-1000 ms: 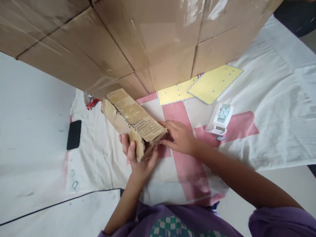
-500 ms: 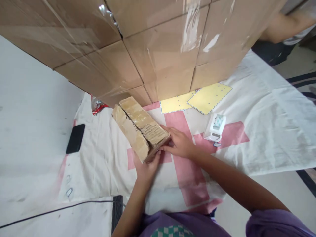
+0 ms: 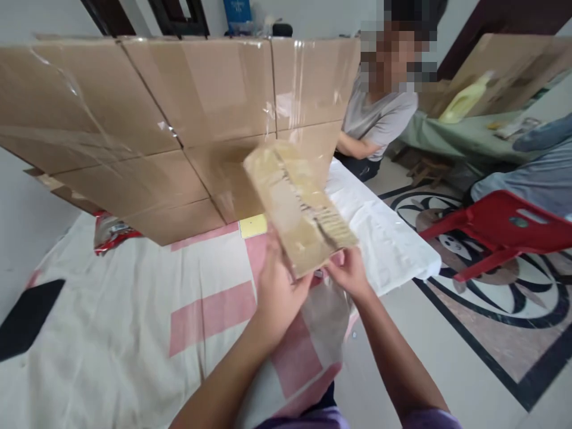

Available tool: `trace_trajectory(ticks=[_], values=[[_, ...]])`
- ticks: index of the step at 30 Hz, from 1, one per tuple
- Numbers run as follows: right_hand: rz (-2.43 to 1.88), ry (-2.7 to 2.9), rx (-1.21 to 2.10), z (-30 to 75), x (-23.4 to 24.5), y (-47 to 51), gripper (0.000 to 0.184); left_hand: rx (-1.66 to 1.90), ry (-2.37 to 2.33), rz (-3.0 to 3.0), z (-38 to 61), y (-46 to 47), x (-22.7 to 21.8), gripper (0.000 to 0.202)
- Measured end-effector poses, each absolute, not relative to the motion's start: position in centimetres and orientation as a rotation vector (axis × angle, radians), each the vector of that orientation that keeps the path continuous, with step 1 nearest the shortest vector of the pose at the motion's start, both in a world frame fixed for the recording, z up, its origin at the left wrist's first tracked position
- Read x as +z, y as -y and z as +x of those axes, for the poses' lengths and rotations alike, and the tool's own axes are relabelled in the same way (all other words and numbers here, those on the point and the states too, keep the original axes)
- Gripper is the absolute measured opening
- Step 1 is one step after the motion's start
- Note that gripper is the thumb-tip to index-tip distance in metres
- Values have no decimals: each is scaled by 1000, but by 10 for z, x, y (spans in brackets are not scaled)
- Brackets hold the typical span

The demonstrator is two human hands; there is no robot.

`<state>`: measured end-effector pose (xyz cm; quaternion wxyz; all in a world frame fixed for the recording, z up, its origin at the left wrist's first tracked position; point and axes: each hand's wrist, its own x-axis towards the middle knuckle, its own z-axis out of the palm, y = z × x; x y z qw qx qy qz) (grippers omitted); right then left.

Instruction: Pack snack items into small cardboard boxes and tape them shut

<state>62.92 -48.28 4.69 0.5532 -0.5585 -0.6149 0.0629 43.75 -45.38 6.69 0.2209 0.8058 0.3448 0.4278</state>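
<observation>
A long taped cardboard block is held up in front of me, tilted away and blurred by motion. My left hand grips its near end from below on the left. My right hand pinches the near end's right corner. Behind the block stands a large taped cardboard panel. Below my hands lies a white cloth with pink rectangles.
A black phone lies at the left edge of the cloth. A red and silver packet sits under the panel. A yellow card peeks out. Another person in a grey shirt sits behind. A red plastic chair stands on the patterned floor to the right.
The block has been lifted off the cloth and raised toward the right. My view has tipped up, so the room, a seated person and a red chair now show.
</observation>
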Motion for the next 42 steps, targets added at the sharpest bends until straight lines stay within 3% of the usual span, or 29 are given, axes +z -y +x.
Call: trace_trajectory(ticks=[3, 8, 12, 16, 23, 28, 34, 36, 39, 42], values=[[-1488, 1200, -7, 694, 41, 506, 49, 1154, -851, 2087, 521, 448, 78, 105], [-1613, 982, 77, 774, -1, 501, 62, 892, -814, 1936, 631, 431, 44, 95], [-1541, 869, 177, 800, -33, 482, 80, 725, -950, 1986, 669, 421, 24, 87], [-1533, 750, 102, 807, -51, 477, 98, 537, -1131, 2031, 695, 406, 33, 83], [-1635, 787, 45, 817, -62, 477, 72, 433, -1250, 2038, 742, 359, 82, 58], [-1684, 821, 21, 820, -51, 479, 39, 638, -1122, 2192, 615, 377, 84, 23], [-1791, 945, -44, 800, -22, 500, 39, 839, -1531, 2187, 335, 367, 28, 20], [-1890, 1063, -324, 777, -1, 489, 43, 889, -1809, 2009, 241, 349, 16, 20], [-1638, 1307, -492, 694, 42, 448, 37, 988, -2119, 1765, 125, 312, 8, 25], [-1256, 1671, -177, 552, 73, 383, 25, 1243, -2198, 1488, 51, 252, 6, 26]])
